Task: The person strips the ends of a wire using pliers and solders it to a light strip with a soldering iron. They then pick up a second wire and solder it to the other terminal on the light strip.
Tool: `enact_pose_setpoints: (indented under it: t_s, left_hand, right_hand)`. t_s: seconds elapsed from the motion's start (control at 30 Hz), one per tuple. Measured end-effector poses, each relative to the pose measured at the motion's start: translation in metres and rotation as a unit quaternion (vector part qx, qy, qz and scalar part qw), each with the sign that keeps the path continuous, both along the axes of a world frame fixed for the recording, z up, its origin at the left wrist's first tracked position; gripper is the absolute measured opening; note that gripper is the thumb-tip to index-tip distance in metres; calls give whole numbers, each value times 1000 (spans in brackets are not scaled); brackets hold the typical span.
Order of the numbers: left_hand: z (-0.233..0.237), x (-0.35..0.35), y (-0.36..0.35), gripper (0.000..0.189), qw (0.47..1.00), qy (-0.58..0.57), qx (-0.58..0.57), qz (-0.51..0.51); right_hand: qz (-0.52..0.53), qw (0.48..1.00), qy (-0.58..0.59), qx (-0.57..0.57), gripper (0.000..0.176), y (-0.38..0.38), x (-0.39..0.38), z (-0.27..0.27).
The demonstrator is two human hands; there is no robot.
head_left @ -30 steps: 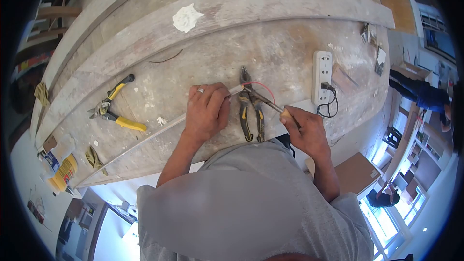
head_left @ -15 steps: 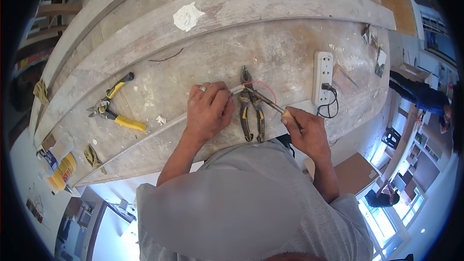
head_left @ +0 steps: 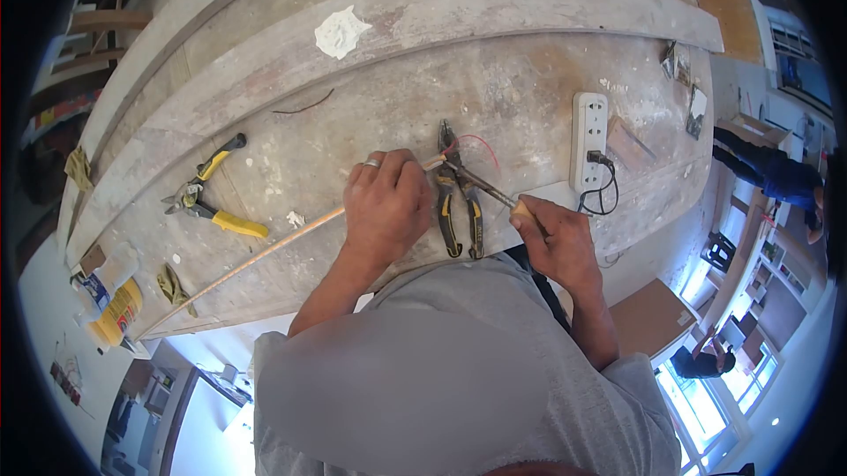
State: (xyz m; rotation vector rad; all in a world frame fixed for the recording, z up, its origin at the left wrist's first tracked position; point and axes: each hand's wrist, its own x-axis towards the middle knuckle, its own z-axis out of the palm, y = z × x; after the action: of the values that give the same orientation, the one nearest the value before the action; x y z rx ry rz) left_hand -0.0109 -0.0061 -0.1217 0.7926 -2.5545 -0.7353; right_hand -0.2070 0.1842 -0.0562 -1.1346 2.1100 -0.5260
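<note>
My left hand (head_left: 388,207), with a ring on one finger, is closed around a long thin strip (head_left: 291,238) that runs down-left across the table. The strip's tip, with a thin red wire (head_left: 483,142) beside it, pokes out to the right of my fingers. My right hand (head_left: 561,242) grips the wooden handle of a thin metal tool (head_left: 485,183); its point meets the strip's tip. Beneath them lie pliers (head_left: 448,202) with black and yellow handles, between my hands. Yellow-handled cutters (head_left: 212,194) rest further left.
A white power strip (head_left: 589,136) with a black plug is to the right. Curved wooden pieces (head_left: 476,4) cross the table's far side. At the left edge stand yellow-labelled bottles (head_left: 119,308). Two other people (head_left: 785,178) are in the background at right.
The strip has turned in my left hand and now shows a more orange side. Its tip and the red wire have shifted slightly. My right hand has barely moved.
</note>
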Motion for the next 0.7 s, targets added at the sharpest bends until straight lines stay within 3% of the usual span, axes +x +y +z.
enact_pose_setpoints:
  t_s: [0.7]
  left_hand:
    - [1,-2,2,22,999,-16,30,-4]
  right_hand:
    - [5,1000,-4,4,31,0,-2,1]
